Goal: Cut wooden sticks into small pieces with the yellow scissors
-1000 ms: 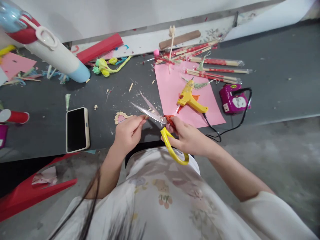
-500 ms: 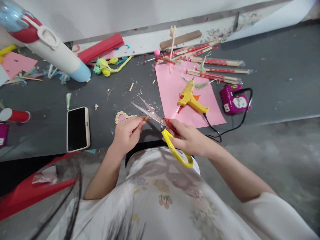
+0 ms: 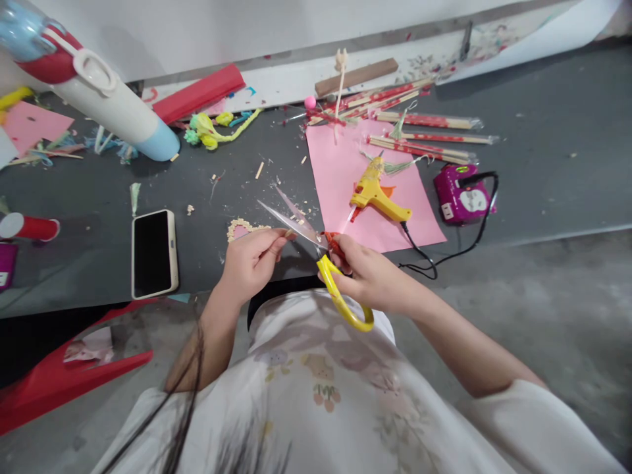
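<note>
My left hand (image 3: 253, 262) is closed in a pinch on the end of a small pale wooden stick (image 3: 289, 232), most of it hidden by the fingers. Yellow-handled scissors (image 3: 342, 297) are in my right hand (image 3: 371, 273), blades apart and pointing up and left, close to the stick's tip. Something red and crinkled (image 3: 332, 241) shows at my right fingertips; I cannot tell whether it is held too. Just beyond my left hand lies a heart-like shape edged with small wooden bits (image 3: 241, 228), partly covered by the hand.
A yellow glue gun (image 3: 378, 194) lies on pink paper (image 3: 332, 178), its cord running to a purple box (image 3: 461, 195). Wrapped chopsticks (image 3: 427, 120) lie behind. On the left are a phone (image 3: 154, 255), a bottle (image 3: 116, 105) and a red thread spool (image 3: 34, 228). Wood scraps litter the dark table (image 3: 217, 197).
The scissors' yellow handle has shifted slightly left with my right hand. My left hand keeps its pinch almost in place.
</note>
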Motion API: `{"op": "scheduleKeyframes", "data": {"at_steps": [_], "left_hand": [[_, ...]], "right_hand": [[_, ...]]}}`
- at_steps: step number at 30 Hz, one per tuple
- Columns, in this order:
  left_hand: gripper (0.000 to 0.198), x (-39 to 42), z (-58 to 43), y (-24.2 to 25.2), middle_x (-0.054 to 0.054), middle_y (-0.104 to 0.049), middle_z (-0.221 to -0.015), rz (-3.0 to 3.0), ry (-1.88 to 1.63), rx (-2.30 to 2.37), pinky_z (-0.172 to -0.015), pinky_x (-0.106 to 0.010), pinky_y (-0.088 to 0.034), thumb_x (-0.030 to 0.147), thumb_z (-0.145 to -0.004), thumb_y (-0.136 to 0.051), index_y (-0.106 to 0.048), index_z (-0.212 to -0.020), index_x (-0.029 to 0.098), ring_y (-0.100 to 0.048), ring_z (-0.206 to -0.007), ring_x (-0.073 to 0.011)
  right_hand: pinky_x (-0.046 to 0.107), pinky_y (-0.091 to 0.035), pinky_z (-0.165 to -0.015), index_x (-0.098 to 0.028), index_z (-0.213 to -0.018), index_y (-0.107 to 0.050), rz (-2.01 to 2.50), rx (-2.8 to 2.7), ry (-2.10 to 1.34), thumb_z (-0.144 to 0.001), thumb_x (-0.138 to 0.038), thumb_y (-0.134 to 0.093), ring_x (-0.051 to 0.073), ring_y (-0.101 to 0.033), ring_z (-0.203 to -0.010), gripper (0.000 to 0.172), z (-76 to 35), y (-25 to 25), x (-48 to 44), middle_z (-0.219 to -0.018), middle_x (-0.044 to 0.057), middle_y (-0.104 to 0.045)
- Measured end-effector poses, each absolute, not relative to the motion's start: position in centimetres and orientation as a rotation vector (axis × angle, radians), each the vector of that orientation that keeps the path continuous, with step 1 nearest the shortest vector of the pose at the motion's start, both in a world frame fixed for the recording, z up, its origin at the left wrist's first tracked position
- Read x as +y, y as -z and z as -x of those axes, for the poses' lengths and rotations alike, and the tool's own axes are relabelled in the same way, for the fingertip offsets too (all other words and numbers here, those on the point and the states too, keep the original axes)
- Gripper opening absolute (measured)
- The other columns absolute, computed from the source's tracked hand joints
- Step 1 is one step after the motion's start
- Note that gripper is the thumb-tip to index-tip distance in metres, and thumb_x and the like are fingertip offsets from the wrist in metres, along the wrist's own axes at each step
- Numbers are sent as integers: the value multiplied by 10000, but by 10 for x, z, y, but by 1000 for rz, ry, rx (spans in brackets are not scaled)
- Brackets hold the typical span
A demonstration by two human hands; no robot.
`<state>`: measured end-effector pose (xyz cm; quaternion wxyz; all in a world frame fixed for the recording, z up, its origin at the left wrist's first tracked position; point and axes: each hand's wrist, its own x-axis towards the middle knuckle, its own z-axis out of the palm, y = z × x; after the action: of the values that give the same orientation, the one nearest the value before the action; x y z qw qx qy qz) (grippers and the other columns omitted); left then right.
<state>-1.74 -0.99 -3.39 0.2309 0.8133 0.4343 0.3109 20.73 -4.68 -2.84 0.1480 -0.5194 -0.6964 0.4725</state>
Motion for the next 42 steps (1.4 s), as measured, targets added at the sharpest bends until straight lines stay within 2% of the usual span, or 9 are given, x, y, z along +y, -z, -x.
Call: {"op": "scheduleKeyframes", "data": {"at_steps": [8, 16, 23, 25, 27, 30, 33, 37, 42], "left_hand": [[434, -9, 18, 21, 23, -461, -434, -1959, -649, 1193, -585, -211, -422, 264, -927, -468, -526, -505, 181, -505, -533, -111], [421, -9, 19, 18, 20, -468, -436, -1922, -622, 1210, -597, -207, -418, 255, -913, -468, -529, -503, 179, -511, -564, -112], [325, -8, 20, 20, 41, -512, -466, -1915, -665, 1170, -566, -218, -430, 304, -945, -468, -651, -715, 164, -406, -432, -85], [368, -9, 19, 21, 35, -523, -472, -1957, -651, 1172, -566, -213, -435, 308, -958, -459, -631, -667, 164, -425, -437, -84], [364, -11, 17, 26, 17, -576, -527, -2065, -670, 1221, -575, -207, -439, 298, -970, -444, -653, -704, 163, -495, -490, -92], [242, -16, 16, 40, -37, -697, -745, -2365, -833, 1360, -664, -214, -464, 287, -952, -496, -692, -1015, 159, -621, -679, -124], [297, -20, 16, 54, -76, -729, -885, -2621, -962, 1403, -721, -229, -470, 247, -926, -546, -643, -1196, 171, -663, -779, -148], [332, -21, 19, 56, -73, -736, -899, -2694, -1010, 1259, -735, -221, -482, 121, -909, -498, -622, -1215, 158, -680, -801, -145], [228, -20, 21, 47, -56, -746, -885, -2604, -1040, 1165, -700, -194, -495, 94, -885, -499, -663, -1033, 152, -680, -754, -115]], "right_hand": [[325, -438, -694, -166, -1120, -420, 1405, -2062, -1304, -845, -401, -540, 192, -534, -784, 381, -210, 27, -46, -980, 88, -568], [297, -405, -654, -191, -988, -433, 1404, -2040, -1337, -861, -423, -533, 159, -501, -720, 283, -211, 25, -45, -854, 25, -541], [274, -376, -610, -198, -965, -432, 1467, -2049, -1356, -865, -453, -518, 154, -498, -670, 288, -208, 25, -46, -770, -8, -528], [273, -375, -602, -199, -974, -437, 1494, -2046, -1366, -862, -455, -523, 160, -513, -670, 293, -208, 23, -46, -770, -2, -548], [274, -377, -601, -200, -976, -444, 1529, -2033, -1368, -862, -453, -525, 166, -528, -673, 289, -207, 23, -46, -781, 7, -569], [275, -380, -600, -203, -971, -449, 1582, -1990, -1367, -864, -463, -521, 167, -531, -669, 291, -206, 24, -46, -775, 6, -577], [273, -385, -596, -202, -966, -449, 1594, -1946, -1386, -855, -482, -529, 156, -514, -660, 311, -206, 27, -47, -774, -3, -568], [286, -415, -637, -182, -1036, -453, 1535, -1930, -1366, -840, -464, -546, 156, -518, -699, 356, -206, 28, -48, -844, 19, -572], [325, -452, -716, -153, -1150, -427, 1481, -1920, -1300, -818, -395, -566, 186, -546, -775, 434, -207, 26, -49, -882, 51, -572]]}}
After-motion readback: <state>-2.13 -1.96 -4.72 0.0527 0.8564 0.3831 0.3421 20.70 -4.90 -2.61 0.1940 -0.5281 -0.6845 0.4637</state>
